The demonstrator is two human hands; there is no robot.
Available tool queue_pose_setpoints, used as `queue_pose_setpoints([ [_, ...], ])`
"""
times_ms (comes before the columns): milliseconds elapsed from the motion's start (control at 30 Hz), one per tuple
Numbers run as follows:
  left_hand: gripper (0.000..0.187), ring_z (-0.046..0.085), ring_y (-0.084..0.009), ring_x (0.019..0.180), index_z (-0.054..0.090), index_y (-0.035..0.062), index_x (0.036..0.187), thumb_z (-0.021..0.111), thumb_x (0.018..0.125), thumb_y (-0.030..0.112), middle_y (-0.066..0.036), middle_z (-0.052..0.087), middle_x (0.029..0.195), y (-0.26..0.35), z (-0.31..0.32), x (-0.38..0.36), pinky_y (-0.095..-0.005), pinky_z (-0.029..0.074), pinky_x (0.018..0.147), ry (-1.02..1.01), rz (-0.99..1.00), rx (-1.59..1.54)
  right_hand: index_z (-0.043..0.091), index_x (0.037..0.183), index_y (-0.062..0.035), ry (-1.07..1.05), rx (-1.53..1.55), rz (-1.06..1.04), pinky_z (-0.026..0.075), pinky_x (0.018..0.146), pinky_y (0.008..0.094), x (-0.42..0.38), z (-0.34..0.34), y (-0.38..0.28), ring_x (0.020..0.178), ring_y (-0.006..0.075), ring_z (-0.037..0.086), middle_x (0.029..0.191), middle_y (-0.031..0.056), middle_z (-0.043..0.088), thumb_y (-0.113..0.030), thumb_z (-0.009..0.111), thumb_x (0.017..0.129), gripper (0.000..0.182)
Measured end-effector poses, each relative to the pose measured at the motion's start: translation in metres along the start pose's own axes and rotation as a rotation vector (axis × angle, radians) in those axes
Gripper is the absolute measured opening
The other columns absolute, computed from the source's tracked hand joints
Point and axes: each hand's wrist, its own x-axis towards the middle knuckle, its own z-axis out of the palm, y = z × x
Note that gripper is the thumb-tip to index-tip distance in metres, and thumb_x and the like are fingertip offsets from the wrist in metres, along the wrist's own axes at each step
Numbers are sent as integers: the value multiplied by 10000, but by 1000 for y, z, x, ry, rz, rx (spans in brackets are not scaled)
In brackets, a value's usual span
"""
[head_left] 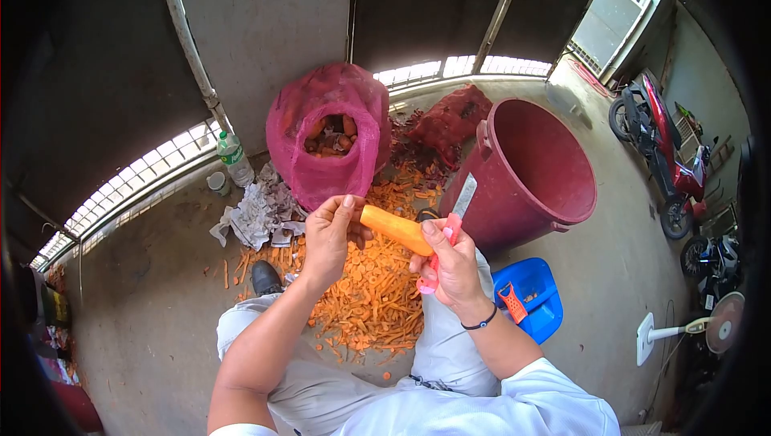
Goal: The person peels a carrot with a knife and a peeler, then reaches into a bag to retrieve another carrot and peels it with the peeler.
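Note:
A peeled carrot is held out in front of me, over my knees. The fingers of my left hand are closed round its left end. My right hand is closed on the pink handle of a knife, its broad pale blade pointing up and away. The right thumb is at the carrot's other end, against the handle. Below, a heap of carrot peelings and cut pieces lies on the floor between my feet.
A pink mesh sack of unpeeled carrots stands ahead, with a dark red sack behind. A large maroon bin leans at right, near a blue tray. Crumpled paper, a bottle, motorbikes and a fan surround me.

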Motion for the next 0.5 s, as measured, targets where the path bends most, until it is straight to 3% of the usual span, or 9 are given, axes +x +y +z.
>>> queue_pose_setpoints([
  [33, 329, 686, -123, 686, 671, 9, 1149, 557, 1101, 314, -66, 728, 883, 0, 0, -2, -249, 523, 551, -26, -99, -102, 575, 1077, -50, 15, 15, -24, 373, 371, 200, 0, 1, 0, 559, 146, 683, 873, 79, 670, -297, 714, 1015, 291],
  [133, 322, 725, -178, 732, 636, 28, 1221, 539, 1104, 311, -73, 724, 913, -5, 4, -7, -303, 559, 573, -101, -108, -148, 572, 1081, -47, 10, -8, -67, 372, 376, 193, 0, 2, 0, 585, 152, 695, 903, 90, 671, -305, 700, 1025, 293],
  [367, 337, 724, -174, 759, 630, 8, 1298, 612, 1073, 258, -86, 737, 973, -9, 5, -7, -290, 555, 593, -105, -47, -123, 561, 1100, -43, -25, -10, -54, 371, 375, 189, 0, 1, 3, 601, 160, 709, 915, 117, 683, -325, 657, 1050, 302],
  [500, 334, 716, -163, 754, 629, 5, 1300, 613, 1072, 250, -89, 738, 984, -11, 3, -6, -288, 552, 593, -104, -31, -101, 555, 1109, -55, -49, 20, 53, 377, 368, 192, 0, 1, 3, 599, 178, 718, 920, 143, 703, -355, 597, 1077, 304],
])
